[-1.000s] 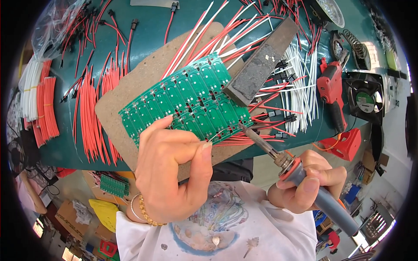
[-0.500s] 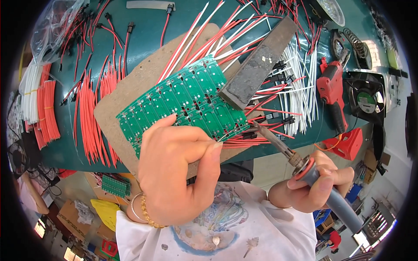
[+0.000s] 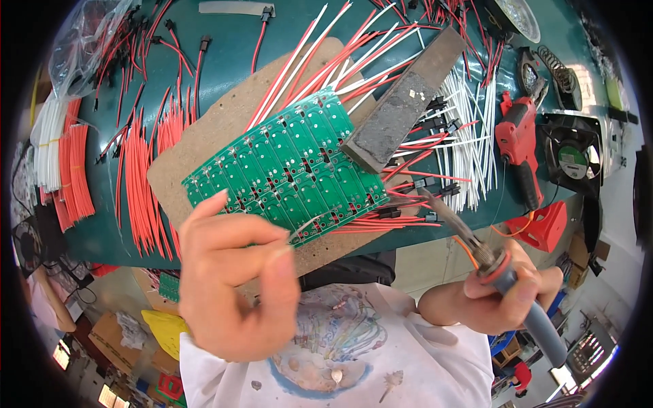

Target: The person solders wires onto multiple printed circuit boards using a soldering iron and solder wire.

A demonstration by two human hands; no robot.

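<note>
My left hand (image 3: 238, 285) is pinched at thumb and index finger on a thin strand of solder wire (image 3: 307, 226), whose free end lies over the lower edge of a green circuit board panel (image 3: 286, 163). Rows of pads and soldered points cover this panel, tilted on a brown board (image 3: 197, 136). My right hand (image 3: 507, 292) grips a soldering iron (image 3: 541, 333) by its grey-blue handle. The iron's tip is off the panel, beyond its lower right corner. A dark metal bar (image 3: 401, 102) presses on the panel's right edge. Red and white wires (image 3: 299, 64) stick out past the panel's far edge.
Bundles of red wires (image 3: 136, 183) and white wires (image 3: 469, 136) lie on the green table (image 3: 235, 51). To the right are a red-and-black gun-shaped tool (image 3: 517, 139), a small fan (image 3: 571, 149) and a coiled iron stand (image 3: 561, 71). A plastic bag (image 3: 85, 47) sits far left.
My left hand has moved left and down, drawing the solder wire away from the panel's right corner. My right hand has shifted slightly right, lifting the iron's tip off that corner.
</note>
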